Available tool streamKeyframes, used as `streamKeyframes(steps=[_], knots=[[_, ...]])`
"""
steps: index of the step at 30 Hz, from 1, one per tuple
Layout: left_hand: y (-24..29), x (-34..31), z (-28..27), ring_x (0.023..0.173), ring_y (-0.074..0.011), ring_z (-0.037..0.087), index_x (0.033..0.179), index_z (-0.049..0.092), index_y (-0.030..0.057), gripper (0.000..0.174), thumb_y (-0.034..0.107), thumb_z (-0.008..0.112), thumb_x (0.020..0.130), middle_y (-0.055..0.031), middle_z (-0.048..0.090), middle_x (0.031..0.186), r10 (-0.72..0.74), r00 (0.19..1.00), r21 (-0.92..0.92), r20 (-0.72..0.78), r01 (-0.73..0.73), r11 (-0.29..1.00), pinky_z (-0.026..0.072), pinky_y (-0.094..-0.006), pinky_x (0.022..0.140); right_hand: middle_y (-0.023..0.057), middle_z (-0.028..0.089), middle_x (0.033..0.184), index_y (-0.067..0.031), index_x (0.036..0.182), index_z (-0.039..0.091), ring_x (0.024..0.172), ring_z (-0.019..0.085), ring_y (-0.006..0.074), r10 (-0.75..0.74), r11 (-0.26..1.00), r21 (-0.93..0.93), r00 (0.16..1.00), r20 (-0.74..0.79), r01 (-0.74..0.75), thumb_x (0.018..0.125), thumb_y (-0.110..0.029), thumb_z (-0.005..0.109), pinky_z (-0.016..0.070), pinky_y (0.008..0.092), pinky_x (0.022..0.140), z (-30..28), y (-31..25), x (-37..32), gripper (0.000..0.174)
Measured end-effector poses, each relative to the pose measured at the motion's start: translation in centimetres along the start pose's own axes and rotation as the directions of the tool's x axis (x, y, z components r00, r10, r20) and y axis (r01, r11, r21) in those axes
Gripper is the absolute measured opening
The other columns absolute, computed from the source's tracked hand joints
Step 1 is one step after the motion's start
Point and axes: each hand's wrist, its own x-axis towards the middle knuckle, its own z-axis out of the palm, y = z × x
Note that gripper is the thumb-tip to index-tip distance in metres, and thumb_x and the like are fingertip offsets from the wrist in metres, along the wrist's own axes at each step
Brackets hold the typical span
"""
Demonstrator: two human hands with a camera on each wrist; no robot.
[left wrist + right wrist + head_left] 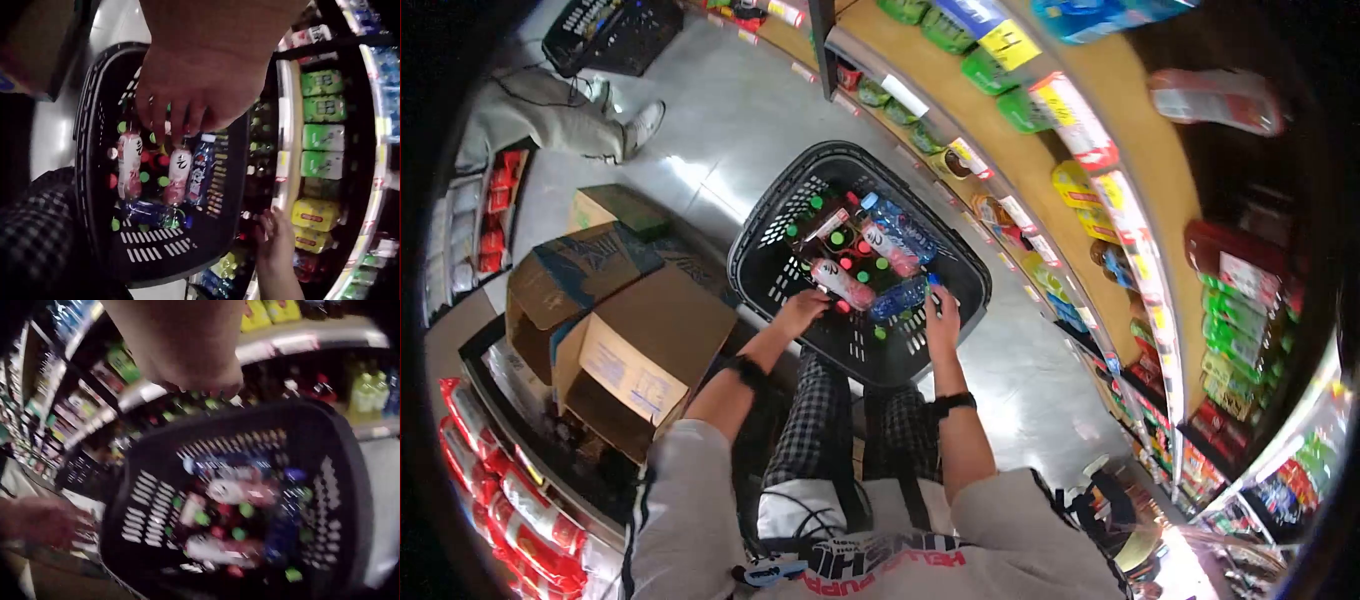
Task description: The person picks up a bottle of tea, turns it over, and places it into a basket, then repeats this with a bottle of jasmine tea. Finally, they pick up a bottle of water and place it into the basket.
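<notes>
A black basket [880,372] holds several bottles: pink ones with white labels [842,284], blue ones [898,297] and others with green or red caps. My left hand [802,311] hovers near the basket's left edge, its fingers loosely extended. Its fingers [178,115] overlap the bottle tops in the left wrist view, but it stands apart from the bottles in the right wrist view [47,522]. My right hand [942,322] is held above the basket's right side, near a blue cap [933,281], gripping nothing visible. The right wrist view hides most of its fingers.
Curved shelves with drinks [1240,330] and price tags [1072,118] run along the right. Opened cardboard boxes [650,340] stand at left, above red packages [530,520]. A person's legs [550,110] and another black basket [615,35] are at upper left.
</notes>
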Motion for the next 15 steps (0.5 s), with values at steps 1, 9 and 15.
streamKeyframes(steps=[1,9,15], knots=[[-2.0,2.5,1.4,0.076,-0.0184,0.058,0.086,0.058,0.0007,0.017,0.015,0.050,0.082,-0.0064,0.058,0.088,0.030,0.998,0.064,0.057,-0.034,0.997,0.0454,-0.0278,0.069,0.0114,0.059,0.098,-0.0017,0.102,0.055,0.091,0.056,0.0199,0.124,0.992,0.030,0.992,0.029,-0.125,0.081,-0.015,0.056,0.0433,0.0292,0.079,0.8,4.0,-1.1,0.025],[-3.6,15.3,9.7,0.098,-0.0216,0.050,0.122,0.039,0.0088,0.048,0.020,0.058,0.079,-0.0084,0.049,0.117,-0.385,0.907,-0.583,-0.173,0.220,0.782,0.0412,-0.0328,0.080,0.0093,0.052,0.109,-0.0099,0.119,0.041,0.094,0.052,0.0238,0.630,0.383,0.548,0.644,0.434,-0.744,0.077,-0.035,0.061,0.0409,0.0403,0.081,5.6,12.7,6.1,0.053],[3.9,21.2,7.0,0.095,-0.0197,0.049,0.136,0.014,0.0111,0.079,0.010,0.062,0.074,-0.0086,0.048,0.109,-0.044,0.948,-0.482,-0.314,-0.119,0.868,0.0394,-0.0290,0.081,0.0070,0.043,0.119,-0.0209,0.124,0.032,0.096,0.050,0.0248,0.244,0.824,0.377,0.865,0.438,-0.423,0.075,-0.038,0.064,0.0415,0.0481,0.072,12.3,21.9,7.9,0.061]])
